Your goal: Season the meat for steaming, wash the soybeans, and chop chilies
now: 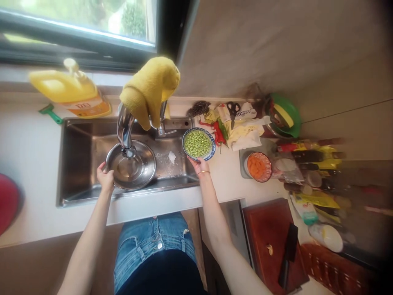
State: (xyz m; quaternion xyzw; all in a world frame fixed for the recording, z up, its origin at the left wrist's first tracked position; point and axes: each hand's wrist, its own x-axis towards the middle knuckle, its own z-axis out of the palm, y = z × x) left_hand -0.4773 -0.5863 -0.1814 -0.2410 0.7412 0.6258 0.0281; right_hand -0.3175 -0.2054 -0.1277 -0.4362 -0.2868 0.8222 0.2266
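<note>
Left hand (105, 177) closed on the near-left rim of a round stainless steel bowl (141, 172), which is inside the steel sink (80, 159) under the curved chrome tap (124, 129); the sink's left half lies open. Right hand (199, 165) grips the near edge of a blue-rimmed ceramic bowl of green shelled beans (211, 154), over the sink's right edge. Red chillies (218, 133) crowd just beyond it on the counter

Shiny steel bowl (131, 166) under the glossy chrome tap (125, 128), brushed-metal sink (80, 141) around the tap. Fuzzy yellow cloth (149, 90) draped over the tap. Glazed ceramic bowl (198, 144) to the tap's right; matt pale table (30, 147).
</note>
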